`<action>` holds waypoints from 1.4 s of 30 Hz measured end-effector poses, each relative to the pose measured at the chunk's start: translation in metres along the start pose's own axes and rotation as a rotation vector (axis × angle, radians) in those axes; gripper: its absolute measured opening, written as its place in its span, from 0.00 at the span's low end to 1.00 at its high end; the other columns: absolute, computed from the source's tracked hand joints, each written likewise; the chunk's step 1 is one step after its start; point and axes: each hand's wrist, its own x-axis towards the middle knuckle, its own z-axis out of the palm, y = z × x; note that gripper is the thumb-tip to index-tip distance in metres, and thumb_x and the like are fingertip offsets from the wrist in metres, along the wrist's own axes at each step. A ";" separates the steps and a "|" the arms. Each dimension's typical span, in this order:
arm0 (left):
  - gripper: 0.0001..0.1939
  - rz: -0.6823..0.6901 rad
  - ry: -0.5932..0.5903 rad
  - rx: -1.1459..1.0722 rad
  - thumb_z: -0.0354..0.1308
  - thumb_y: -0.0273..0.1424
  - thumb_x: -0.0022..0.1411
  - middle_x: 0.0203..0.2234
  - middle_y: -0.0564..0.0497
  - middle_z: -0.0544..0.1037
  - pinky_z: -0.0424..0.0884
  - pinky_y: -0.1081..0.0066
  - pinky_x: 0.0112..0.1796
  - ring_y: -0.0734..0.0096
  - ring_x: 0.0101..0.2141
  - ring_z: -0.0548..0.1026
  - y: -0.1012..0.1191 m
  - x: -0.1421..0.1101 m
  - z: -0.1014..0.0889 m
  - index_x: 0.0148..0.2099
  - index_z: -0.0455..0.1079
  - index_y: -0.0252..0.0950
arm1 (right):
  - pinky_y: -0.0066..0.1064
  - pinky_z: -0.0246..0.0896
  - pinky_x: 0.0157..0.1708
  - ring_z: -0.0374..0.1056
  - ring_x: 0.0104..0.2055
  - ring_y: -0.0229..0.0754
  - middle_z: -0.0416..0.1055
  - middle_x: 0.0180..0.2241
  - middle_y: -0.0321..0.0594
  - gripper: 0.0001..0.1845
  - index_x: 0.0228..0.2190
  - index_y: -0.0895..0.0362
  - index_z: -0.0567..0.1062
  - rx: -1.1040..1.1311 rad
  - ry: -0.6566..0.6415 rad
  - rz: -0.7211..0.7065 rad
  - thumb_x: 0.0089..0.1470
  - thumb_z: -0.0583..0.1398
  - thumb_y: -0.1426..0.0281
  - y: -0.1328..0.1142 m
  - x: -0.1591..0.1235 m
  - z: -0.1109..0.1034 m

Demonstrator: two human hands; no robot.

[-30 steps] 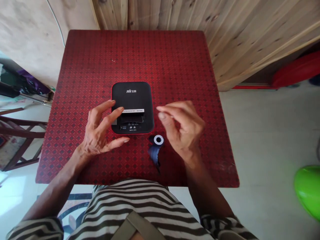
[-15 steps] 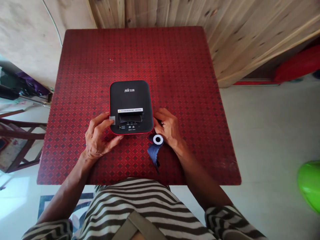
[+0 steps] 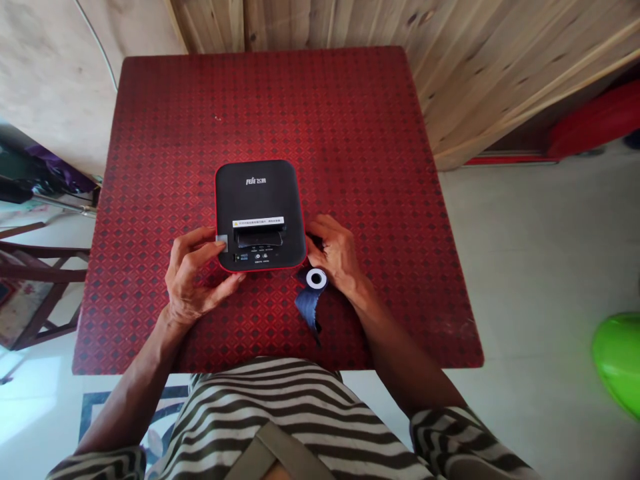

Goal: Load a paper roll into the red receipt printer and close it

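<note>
A black label printer (image 3: 260, 200) with red sides and a white sticker strip above its slot lies on the table, its front edge toward me. My left hand (image 3: 195, 270) grips its near left corner, fingers on a grey tab at the left edge and thumb under the front edge. At the near right corner, my right hand (image 3: 335, 253) has its fingers curled against the printer's side; part of its grip is hidden. Close to that wrist stands a small dark blue roll (image 3: 316, 279) with a white core, its loose strip trailing toward me.
The table (image 3: 350, 133) has a red patterned top. Wood-panelled walls (image 3: 310, 23) rise behind it and to the right. A dark wooden chair (image 3: 45, 267) stands on the left, and a bright green rounded object (image 3: 620, 360) is at the far right.
The printer's left side has shifted slightly left and toward me with my left hand. My right hand and the blue roll stay nearly where they were.
</note>
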 end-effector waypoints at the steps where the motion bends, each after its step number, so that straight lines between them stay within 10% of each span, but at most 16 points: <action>1: 0.29 -0.007 -0.001 -0.005 0.74 0.44 0.63 0.53 0.45 0.78 0.82 0.57 0.48 0.59 0.50 0.81 0.000 0.000 0.000 0.61 0.69 0.44 | 0.38 0.69 0.41 0.73 0.38 0.46 0.78 0.33 0.40 0.13 0.35 0.52 0.82 0.001 0.000 0.004 0.70 0.59 0.65 0.000 0.000 0.000; 16: 0.27 -0.081 -0.028 -0.185 0.76 0.43 0.60 0.49 0.47 0.79 0.80 0.61 0.49 0.62 0.49 0.81 -0.006 0.002 0.002 0.56 0.72 0.41 | 0.38 0.69 0.43 0.74 0.39 0.46 0.78 0.34 0.40 0.12 0.35 0.51 0.83 0.062 0.010 0.008 0.69 0.60 0.65 0.005 -0.001 0.003; 24: 0.29 0.027 0.012 -0.057 0.71 0.42 0.65 0.49 0.45 0.78 0.80 0.60 0.48 0.59 0.49 0.80 -0.005 -0.002 0.004 0.63 0.69 0.41 | 0.34 0.72 0.38 0.78 0.38 0.41 0.82 0.38 0.40 0.08 0.40 0.54 0.84 0.006 0.177 -0.099 0.69 0.63 0.71 -0.042 0.018 -0.039; 33: 0.35 0.048 -0.002 -0.032 0.71 0.43 0.66 0.54 0.42 0.76 0.82 0.58 0.52 0.57 0.53 0.79 -0.006 -0.008 0.007 0.69 0.64 0.41 | 0.45 0.73 0.56 0.79 0.54 0.55 0.82 0.51 0.55 0.16 0.51 0.65 0.81 -0.550 -0.576 -0.200 0.71 0.56 0.80 -0.109 0.102 -0.010; 42: 0.35 0.035 -0.021 -0.042 0.72 0.42 0.66 0.54 0.42 0.76 0.82 0.58 0.53 0.58 0.53 0.79 -0.006 -0.010 0.007 0.69 0.65 0.40 | 0.42 0.74 0.48 0.81 0.50 0.57 0.84 0.47 0.57 0.16 0.48 0.64 0.84 -0.686 -0.704 -0.147 0.65 0.58 0.82 -0.112 0.125 0.003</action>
